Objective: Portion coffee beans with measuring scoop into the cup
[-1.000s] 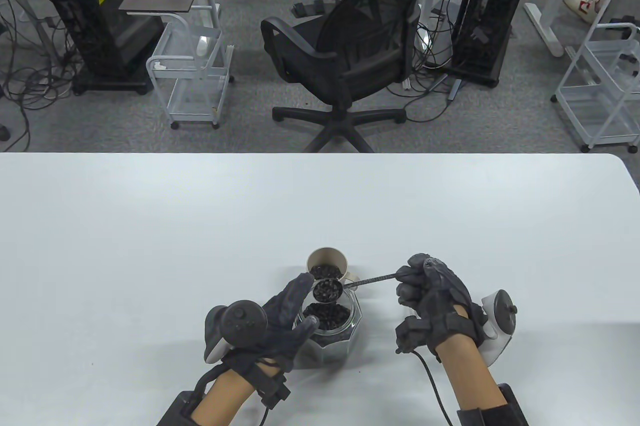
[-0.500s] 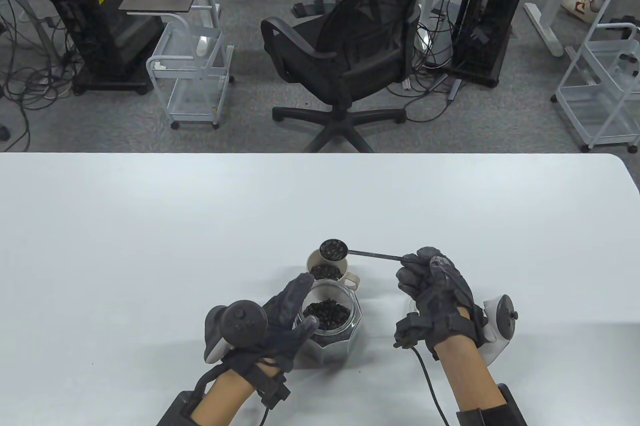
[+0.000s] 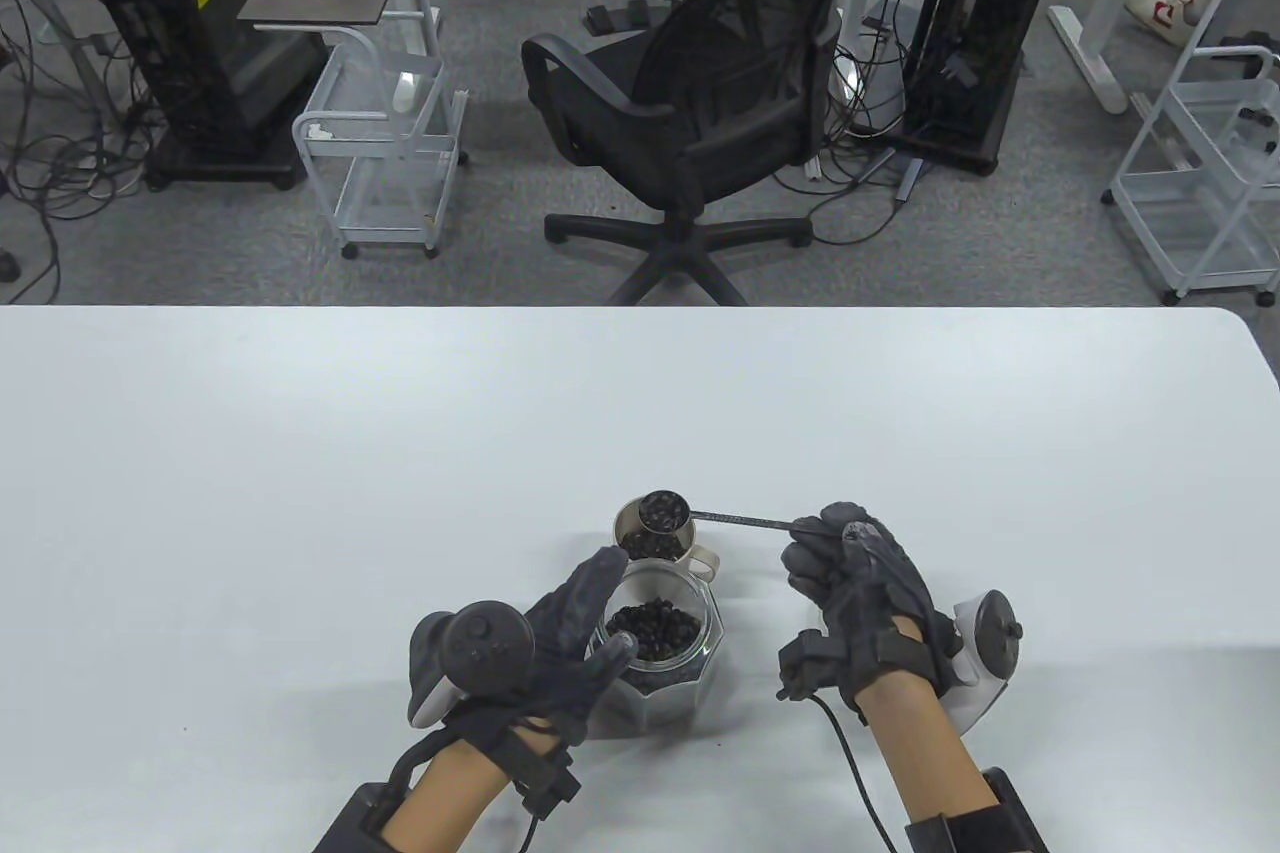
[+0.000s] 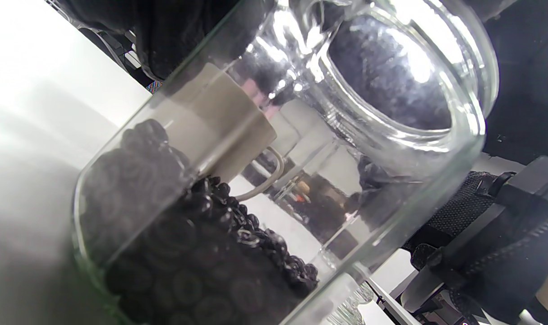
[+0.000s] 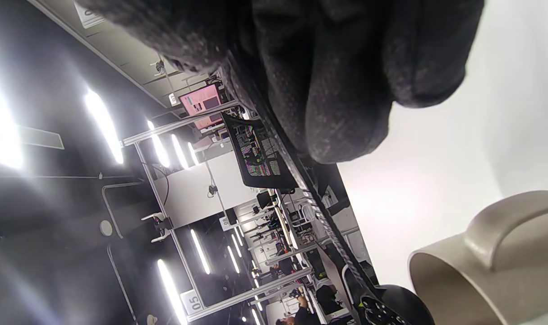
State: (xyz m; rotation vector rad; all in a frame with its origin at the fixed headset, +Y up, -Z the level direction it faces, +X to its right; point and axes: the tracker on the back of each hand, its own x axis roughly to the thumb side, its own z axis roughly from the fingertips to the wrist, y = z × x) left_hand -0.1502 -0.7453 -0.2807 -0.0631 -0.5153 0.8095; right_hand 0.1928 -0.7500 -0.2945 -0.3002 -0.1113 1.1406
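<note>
- While the right hand (image 3: pixel 860 583) pinches the thin handle of the measuring scoop (image 3: pixel 664 511), the scoop's bowl is full of beans and sits over the far rim of the cup (image 3: pixel 628 527), close above the opening.
- Inside the cup some coffee beans (image 3: pixel 652 545) already lie, so I judge that at least one portion is done.
- The beans in the scoop are not yet poured; the bowl looks almost level, so tipping it is the step that remains for this portion.
- Just near the cup stands the glass jar (image 3: pixel 700 663), open, and it holds many beans, so more scooping is possible.
- The left hand (image 3: pixel 560 643) grips the left side of the jar with curled fingers and keeps it steady on the table (image 3: pixel 300 493).
- How many portions are wanted I cannot tell.
</note>
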